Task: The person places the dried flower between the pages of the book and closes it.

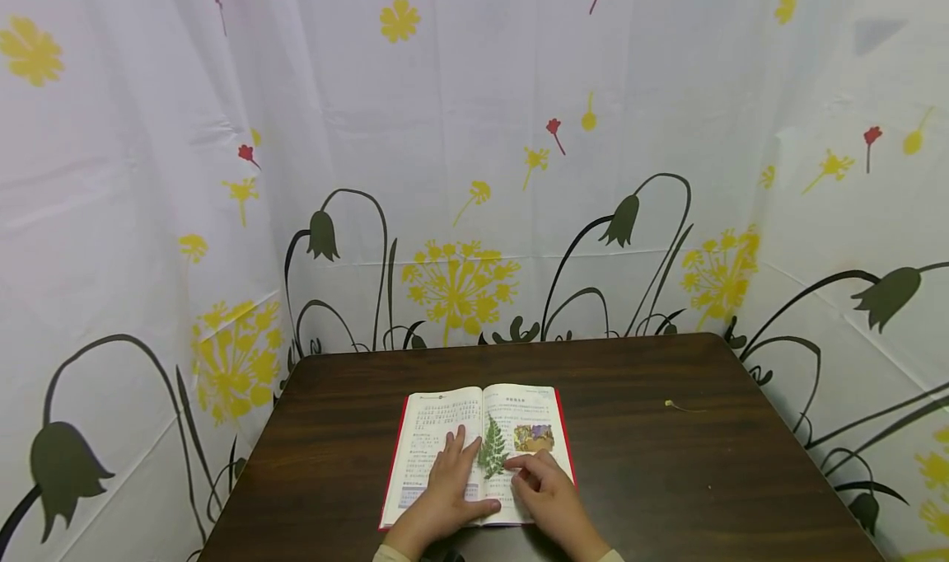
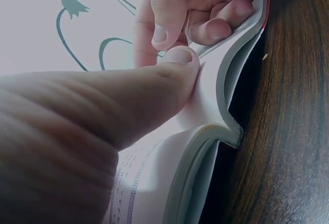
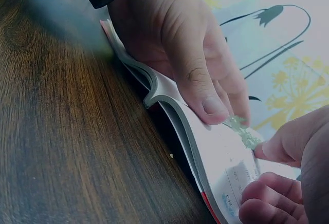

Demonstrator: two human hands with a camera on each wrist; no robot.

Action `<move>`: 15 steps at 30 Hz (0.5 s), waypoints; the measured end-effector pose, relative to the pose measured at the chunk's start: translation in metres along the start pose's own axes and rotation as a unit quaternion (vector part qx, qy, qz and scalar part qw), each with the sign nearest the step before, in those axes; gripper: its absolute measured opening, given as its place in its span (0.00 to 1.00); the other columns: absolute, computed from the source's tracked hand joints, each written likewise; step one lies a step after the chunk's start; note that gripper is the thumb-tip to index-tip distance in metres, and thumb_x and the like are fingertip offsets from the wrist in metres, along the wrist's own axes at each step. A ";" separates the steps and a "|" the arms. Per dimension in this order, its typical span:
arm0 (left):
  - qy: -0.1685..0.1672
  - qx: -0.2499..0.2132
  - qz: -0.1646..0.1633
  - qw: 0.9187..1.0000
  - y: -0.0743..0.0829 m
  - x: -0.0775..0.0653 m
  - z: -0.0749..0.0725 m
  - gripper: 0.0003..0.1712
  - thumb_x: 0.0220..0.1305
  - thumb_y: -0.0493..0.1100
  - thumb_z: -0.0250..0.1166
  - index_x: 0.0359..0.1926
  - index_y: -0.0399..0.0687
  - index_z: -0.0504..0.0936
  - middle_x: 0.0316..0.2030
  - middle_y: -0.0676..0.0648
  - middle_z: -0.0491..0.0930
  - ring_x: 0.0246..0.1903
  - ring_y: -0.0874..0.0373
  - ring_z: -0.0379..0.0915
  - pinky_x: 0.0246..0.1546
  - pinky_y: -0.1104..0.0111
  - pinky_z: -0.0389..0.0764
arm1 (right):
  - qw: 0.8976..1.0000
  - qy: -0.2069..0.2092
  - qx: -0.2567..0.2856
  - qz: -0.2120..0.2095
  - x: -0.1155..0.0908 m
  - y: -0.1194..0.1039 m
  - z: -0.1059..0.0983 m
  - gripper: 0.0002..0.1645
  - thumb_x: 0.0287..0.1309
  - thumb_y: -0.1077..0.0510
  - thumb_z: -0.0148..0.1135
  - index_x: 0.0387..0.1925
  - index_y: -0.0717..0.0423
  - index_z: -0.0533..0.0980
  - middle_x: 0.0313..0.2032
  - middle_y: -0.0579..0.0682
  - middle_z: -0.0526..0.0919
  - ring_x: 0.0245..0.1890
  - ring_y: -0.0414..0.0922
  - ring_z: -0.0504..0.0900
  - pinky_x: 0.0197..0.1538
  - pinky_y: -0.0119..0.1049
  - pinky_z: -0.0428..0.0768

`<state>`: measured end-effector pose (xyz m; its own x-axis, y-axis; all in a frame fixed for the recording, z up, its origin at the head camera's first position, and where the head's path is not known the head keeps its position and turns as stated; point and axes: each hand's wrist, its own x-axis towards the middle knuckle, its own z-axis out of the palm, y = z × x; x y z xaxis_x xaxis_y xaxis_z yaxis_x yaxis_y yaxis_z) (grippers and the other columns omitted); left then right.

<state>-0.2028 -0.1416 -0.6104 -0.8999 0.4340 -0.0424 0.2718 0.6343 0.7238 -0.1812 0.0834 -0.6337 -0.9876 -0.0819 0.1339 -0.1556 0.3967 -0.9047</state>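
Observation:
An open book (image 1: 437, 430) with a red cover edge lies on the dark wooden table. Along its middle fold, mostly over the right-hand page, rests a green fern-like leaf (image 1: 493, 451). My left hand (image 1: 445, 481) is spread on the left page, its thumb reaching toward the fold below the leaf. From the right comes my right hand (image 1: 547, 489), index finger extended to the leaf's right edge, with the other fingers bent over the page. In the right wrist view, a right-hand fingertip is right at the leaf (image 3: 251, 141), near the left thumb.
A thin stem with a small yellow head (image 1: 670, 404) lies on the table (image 1: 645, 471) to the right of the book. A white curtain (image 1: 474, 117) printed with flowers hangs behind the table and along both sides. A coloured picture (image 1: 534, 437) is printed on the right page.

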 end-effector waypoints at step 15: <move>0.009 0.002 0.013 1.000 -0.004 -0.001 0.001 0.50 0.58 0.58 0.83 0.73 0.41 0.69 0.85 0.22 0.43 0.84 0.19 0.34 0.79 0.24 0.43 | 0.999 -0.020 -0.024 -0.027 0.001 -0.005 -0.005 0.16 0.66 0.64 0.72 0.51 0.43 0.89 0.34 0.42 0.76 0.29 0.31 0.72 0.33 0.26 0.73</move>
<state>-0.2028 -0.1434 -0.6138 -0.8987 0.4384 -0.0119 0.2959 0.6261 0.7214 -0.1811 0.0859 -0.6268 -0.9762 -0.1404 0.1653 -0.2108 0.4342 -0.8758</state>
